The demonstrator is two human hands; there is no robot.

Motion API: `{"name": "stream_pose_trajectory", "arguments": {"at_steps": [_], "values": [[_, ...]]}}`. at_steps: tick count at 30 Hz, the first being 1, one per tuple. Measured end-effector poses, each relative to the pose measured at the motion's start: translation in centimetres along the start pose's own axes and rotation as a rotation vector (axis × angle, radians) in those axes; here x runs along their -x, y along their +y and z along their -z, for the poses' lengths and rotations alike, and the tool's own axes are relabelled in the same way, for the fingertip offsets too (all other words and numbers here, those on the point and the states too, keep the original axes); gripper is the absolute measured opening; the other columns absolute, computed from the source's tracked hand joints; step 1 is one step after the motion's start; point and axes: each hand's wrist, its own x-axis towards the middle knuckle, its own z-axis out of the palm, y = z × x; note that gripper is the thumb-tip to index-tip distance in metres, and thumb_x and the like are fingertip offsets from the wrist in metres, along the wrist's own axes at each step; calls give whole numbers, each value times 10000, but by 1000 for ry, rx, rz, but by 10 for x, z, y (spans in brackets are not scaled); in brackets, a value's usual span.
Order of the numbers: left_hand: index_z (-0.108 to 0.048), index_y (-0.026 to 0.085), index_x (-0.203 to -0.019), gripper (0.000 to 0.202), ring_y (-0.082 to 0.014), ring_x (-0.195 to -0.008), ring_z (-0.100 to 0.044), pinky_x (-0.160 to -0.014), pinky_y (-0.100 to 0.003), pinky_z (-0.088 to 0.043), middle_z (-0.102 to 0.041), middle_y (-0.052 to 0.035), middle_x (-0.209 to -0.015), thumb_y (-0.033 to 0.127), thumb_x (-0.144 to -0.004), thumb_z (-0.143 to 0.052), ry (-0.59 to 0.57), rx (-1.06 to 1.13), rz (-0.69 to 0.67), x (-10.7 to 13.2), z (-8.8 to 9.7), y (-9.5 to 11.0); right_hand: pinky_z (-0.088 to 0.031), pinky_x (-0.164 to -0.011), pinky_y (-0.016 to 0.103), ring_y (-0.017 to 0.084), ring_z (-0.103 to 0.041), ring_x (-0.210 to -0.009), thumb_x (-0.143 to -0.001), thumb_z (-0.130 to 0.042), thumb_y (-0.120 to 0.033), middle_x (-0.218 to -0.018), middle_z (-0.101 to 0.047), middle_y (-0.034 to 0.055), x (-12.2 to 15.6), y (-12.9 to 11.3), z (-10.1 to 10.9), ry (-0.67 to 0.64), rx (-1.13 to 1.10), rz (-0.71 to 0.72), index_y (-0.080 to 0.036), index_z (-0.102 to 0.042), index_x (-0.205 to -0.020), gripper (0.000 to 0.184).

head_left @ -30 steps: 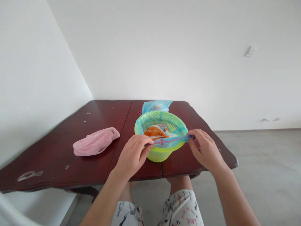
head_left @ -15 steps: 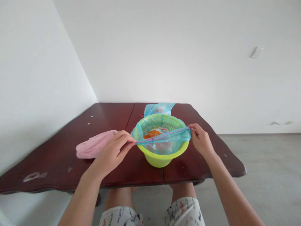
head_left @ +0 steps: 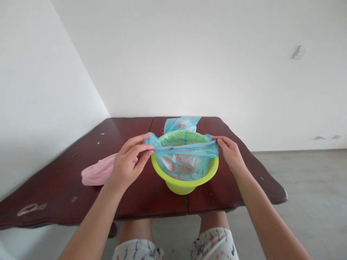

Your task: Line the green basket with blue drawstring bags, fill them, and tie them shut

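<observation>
A yellow-green plastic basket [head_left: 181, 187] stands upright on the table, lined with a thin blue plastic bag [head_left: 187, 162]. The bag's near edge, with a pink drawstring along it, is stretched across the basket's opening. My left hand [head_left: 130, 159] pinches that edge at the left, its fingers closed on the film. At the right end, my right hand [head_left: 229, 150] grips the same edge between thumb and fingers. Through the film, pale contents show blurred in the basket; I cannot make out what they are.
Beside my left hand lies a folded pink cloth [head_left: 99, 171]. Another blue bag [head_left: 181, 124] with something in it sits behind the basket. The dark wooden table [head_left: 151, 202] has a wavy edge and stands against a white wall. White scraps lie on its left side.
Both hands have moved the bag's near edge up and away from me, across the opening. The orange thing seen inside before is now covered by the film.
</observation>
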Motion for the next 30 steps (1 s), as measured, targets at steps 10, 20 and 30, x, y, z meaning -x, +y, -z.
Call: {"name": "stream_pose_trajectory", "arguments": {"at_steps": [10, 20, 30], "values": [[-770, 232, -940, 510, -272, -1113, -842, -1010, -425, -722, -860, -99, -1116, 718, -1086, -812, 143, 500, 552, -40, -16, -32, -631, -787, 343, 243, -782, -912, -912, -905, -446, -1031, -897, 113, -55, -43, -16, 0, 86, 32, -198, -861, -1045, 285], [-775, 162, -1168, 360, -197, -822, -796, -782, -354, -709, -819, -58, -989, 477, -1071, -919, -335, 473, 987, -87, -57, -73, -585, -613, 272, 157, -717, -683, -981, -906, -210, -922, -799, 19, -82, -55, -34, -56, 220, -216, -154, -761, -1247, 308], [-780, 170, -1189, 120, -249, -1189, -753, -1158, -456, -623, -778, -110, -1363, 154, -1070, -786, -74, 159, 618, -118, -29, -58, -725, -946, 417, 231, -808, -1094, -1155, -832, -402, -1311, -805, 87, -75, -86, -17, 72, 337, -41, -176, -774, -1356, 308]]}}
